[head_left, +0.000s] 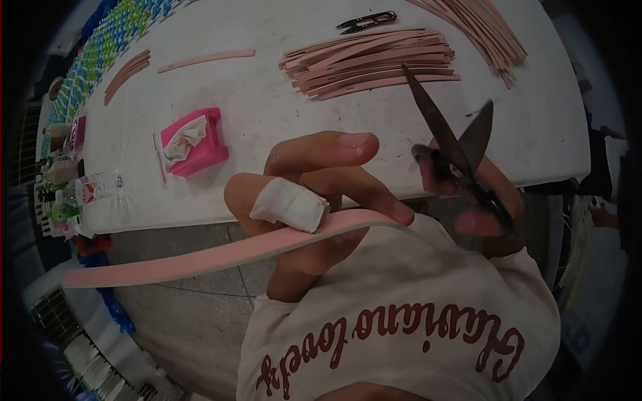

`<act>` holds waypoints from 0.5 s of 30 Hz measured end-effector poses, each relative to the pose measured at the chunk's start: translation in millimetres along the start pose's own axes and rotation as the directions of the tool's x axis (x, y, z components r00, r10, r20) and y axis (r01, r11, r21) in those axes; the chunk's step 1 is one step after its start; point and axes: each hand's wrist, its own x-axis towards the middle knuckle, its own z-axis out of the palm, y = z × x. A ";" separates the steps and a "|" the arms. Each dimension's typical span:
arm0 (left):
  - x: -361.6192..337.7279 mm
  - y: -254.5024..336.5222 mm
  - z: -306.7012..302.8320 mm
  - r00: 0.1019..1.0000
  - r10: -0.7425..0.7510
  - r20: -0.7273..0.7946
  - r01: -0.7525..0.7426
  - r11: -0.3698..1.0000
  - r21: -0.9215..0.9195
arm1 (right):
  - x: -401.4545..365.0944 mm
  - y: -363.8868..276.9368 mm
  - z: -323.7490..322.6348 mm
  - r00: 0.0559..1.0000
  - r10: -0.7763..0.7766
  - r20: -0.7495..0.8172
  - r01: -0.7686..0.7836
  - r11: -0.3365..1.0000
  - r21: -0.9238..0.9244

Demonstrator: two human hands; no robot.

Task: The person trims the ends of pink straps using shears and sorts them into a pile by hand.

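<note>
My left hand (314,155) pinches a long pink strip (180,262) near its right end, above my lap. A white wrap (287,204) covers one of its digits, which presses on the strip's upper face. The strip's free end reaches out to the left, slightly bowed. In my right hand (503,184) is a pair of dark scissors (438,123), gripped by the handles. Their blades are spread and point up and away from me, apart from the strip. Part of the right hand is blurred.
On the white table (261,110) lie a pile of pink strips (374,63), a second bundle (485,37), a single strip (207,60) and a small bunch (126,77). Thread snips (368,22), a bright pink holder (210,147) with white cloth and a plastic bottle (101,187) are there too.
</note>
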 end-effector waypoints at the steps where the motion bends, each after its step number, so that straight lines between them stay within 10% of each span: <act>1: -0.3 0.2 0.9 1.000 -0.015 -0.012 0.016 0.999 0.038 | -1.6 -2.6 4.2 0.994 0.102 0.048 -0.111 0.946 0.305; 7: 6.2 -4.1 -3.5 0.999 -0.013 0.047 0.014 1.000 -0.015 | -4.9 9.5 -8.7 0.938 0.143 0.315 -0.251 0.907 0.337; 15: 12.8 4.9 -10.3 0.976 -0.072 0.205 -0.003 0.939 0.344 | -8.0 -6.2 1.4 0.945 0.271 0.183 -0.306 0.929 0.207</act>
